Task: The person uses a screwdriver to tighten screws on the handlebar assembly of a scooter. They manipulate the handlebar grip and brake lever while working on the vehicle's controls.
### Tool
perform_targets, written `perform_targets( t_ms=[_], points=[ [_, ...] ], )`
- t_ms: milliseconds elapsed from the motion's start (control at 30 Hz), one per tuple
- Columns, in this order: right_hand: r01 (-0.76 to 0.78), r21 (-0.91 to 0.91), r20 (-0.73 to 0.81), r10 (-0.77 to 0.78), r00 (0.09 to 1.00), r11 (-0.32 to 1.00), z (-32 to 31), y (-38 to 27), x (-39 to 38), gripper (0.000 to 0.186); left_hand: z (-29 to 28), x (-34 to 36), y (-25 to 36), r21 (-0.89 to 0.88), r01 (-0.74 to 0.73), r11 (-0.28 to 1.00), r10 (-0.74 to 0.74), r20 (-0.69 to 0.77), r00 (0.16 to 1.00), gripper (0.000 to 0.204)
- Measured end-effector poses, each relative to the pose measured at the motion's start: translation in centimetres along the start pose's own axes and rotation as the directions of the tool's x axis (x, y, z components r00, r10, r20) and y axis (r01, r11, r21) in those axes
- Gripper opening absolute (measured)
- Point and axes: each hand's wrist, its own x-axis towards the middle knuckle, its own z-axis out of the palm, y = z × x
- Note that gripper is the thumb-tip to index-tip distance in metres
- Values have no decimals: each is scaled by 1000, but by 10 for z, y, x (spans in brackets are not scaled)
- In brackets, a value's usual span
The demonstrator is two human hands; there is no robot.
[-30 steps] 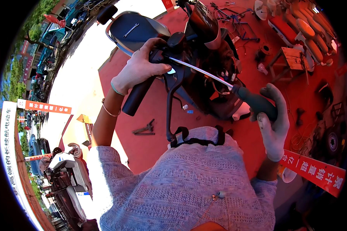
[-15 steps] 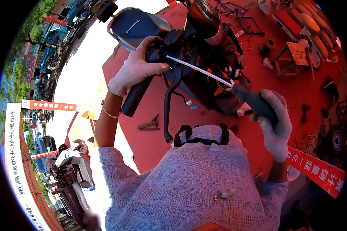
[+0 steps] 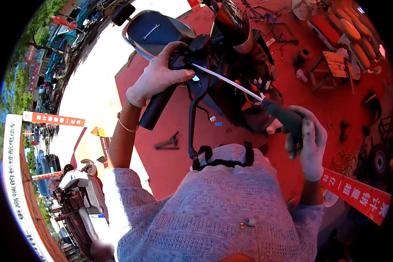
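My left hand (image 3: 155,77), in a pale glove, is wrapped round the black control housing (image 3: 177,63) on a scooter's handlebar. Below it sticks out the black handlebar grip (image 3: 156,111), with the long brake lever (image 3: 191,115) beside it. A long-shafted screwdriver (image 3: 233,84) with a dark green handle is in my gloved right hand (image 3: 312,142). Its shaft slants up to the left and the tip meets the housing close to my left thumb; the exact contact point is too small to make out. Smudges darken the right glove's fingers.
An open-end wrench (image 3: 151,32) lies on the scooter's black seat (image 3: 170,37). Exposed wiring (image 3: 260,83) shows at the scooter's front. On the red floor rests a metal tool (image 3: 167,143). A wooden stool (image 3: 337,65) stands far right, another scooter (image 3: 81,194) at lower left.
The fingers of my right hand have shifted and loosened round the screwdriver handle, and that hand has turned slightly. My left hand keeps its hold on the housing.
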Motion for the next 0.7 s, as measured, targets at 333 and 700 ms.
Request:
perform_targets(
  t_ms=[333, 700],
  points=[
    [78, -237, 24, -74, 997, 969, -6, 2, 0, 38, 20, -127, 44, -391, -690, 609, 788, 198, 584, 42],
    [358, -502, 375, -175, 910, 787, -22, -10, 20, 32, 193, -35, 15, -927, -29, 375, 289, 88, 953, 59]
  ],
)
